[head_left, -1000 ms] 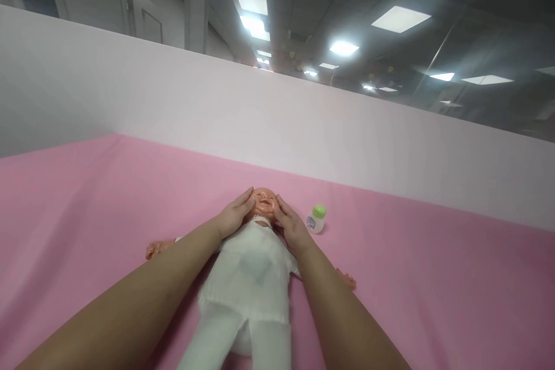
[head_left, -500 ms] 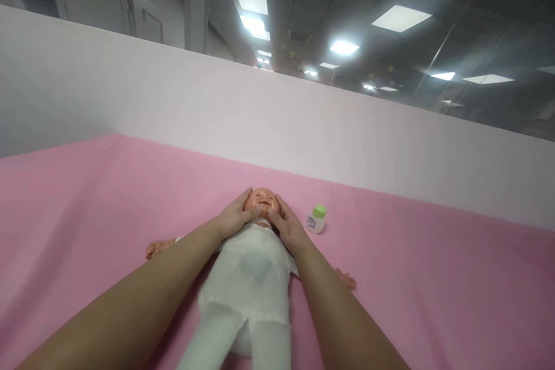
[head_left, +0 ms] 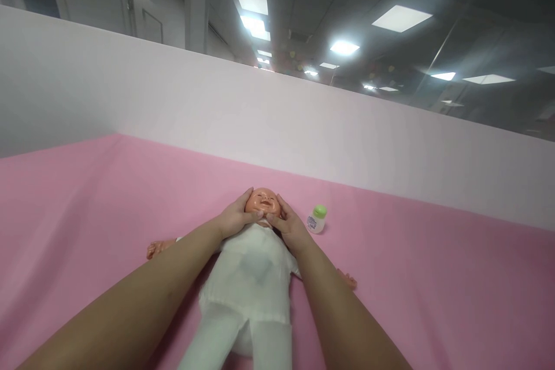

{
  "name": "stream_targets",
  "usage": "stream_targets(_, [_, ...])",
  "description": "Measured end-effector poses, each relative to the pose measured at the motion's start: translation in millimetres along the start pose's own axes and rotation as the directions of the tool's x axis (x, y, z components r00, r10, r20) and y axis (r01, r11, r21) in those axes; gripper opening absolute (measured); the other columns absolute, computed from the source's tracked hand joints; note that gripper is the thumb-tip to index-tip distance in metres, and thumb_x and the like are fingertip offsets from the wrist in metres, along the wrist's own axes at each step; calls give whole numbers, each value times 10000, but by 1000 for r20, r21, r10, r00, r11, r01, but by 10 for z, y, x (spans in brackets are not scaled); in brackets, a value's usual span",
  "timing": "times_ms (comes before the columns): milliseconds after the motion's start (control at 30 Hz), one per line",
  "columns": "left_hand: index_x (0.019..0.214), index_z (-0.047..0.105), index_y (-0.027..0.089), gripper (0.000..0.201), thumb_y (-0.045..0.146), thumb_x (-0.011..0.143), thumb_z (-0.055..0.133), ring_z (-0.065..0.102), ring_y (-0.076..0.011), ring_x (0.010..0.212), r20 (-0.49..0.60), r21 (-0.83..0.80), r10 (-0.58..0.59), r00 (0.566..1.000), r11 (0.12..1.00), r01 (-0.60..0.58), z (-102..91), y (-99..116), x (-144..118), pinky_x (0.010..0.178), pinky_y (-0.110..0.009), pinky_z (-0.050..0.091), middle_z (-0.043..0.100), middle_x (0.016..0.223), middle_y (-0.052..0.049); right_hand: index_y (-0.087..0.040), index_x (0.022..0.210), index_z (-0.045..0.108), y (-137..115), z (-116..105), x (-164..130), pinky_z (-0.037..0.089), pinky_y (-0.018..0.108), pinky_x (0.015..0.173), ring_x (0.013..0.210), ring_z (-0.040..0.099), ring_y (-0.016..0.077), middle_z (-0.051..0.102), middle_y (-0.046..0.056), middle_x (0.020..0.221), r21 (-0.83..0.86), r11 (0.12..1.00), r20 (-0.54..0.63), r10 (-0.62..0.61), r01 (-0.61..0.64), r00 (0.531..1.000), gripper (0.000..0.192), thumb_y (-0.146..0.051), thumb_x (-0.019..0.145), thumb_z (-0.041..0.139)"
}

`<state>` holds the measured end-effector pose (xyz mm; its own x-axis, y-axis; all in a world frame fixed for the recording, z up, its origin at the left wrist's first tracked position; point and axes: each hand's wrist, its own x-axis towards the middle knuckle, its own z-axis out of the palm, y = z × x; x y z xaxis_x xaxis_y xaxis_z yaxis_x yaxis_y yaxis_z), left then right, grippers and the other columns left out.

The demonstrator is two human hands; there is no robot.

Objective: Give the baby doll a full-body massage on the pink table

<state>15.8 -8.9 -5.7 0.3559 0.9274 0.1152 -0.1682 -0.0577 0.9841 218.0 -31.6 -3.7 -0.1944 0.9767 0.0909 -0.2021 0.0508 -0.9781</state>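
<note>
The doll [head_left: 255, 269] lies face up, its head between the person's left hand [head_left: 236, 218] and right hand [head_left: 293, 228]. Its smiling face is glossy orange-pink; its clothes are white, with a dull greyish patch on the chest. Both hands are spread, fingers along the cheeks, thumbs near the chin. Just beside the right hand is a green-capped bottle [head_left: 316, 222].

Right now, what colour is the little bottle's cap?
The bottle cap is light green; the head view shows it.
</note>
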Motion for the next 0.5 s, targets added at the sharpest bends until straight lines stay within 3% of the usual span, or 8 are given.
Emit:
stream_targets(200, [1660, 79, 220, 1224, 400, 762, 890, 542, -366, 1359, 31, -100, -63, 998, 993, 65, -23, 6, 14, 1141, -479, 437, 457, 1578, -180, -278, 1579, 352, -38, -3, -37, 455, 473, 1147, 1266, 645, 288, 631, 68, 1440, 215, 974, 51, 64, -73, 997, 1028, -336, 714, 906])
stream_targets(367, [1659, 79, 227, 1221, 331, 751, 888, 573, -366, 1330, 54, -235, -94, 994, 966, 104, -53, -27, 53, 1117, -488, 463, 472, 1567, -184, -315, 1492, 494, 8, -50, 2, 522, 494, 1054, 1176, 691, 280, 635, 58, 1432, 221, 969, -26, 122, -113, 992, 844, -355, 742, 879])
stream_targets(500, [1657, 122, 209, 1175, 315, 762, 875, 552, -369, 1352, 33, -279, -84, 996, 956, 90, -9, 9, 13, 1118, -483, 463, 458, 1575, -188, -310, 1495, 490, 20, -60, 8, 526, 497, 1035, 1115, 715, 270, 672, 72, 1380, 222, 967, -45, 135, -122, 990, 818, -363, 766, 858])
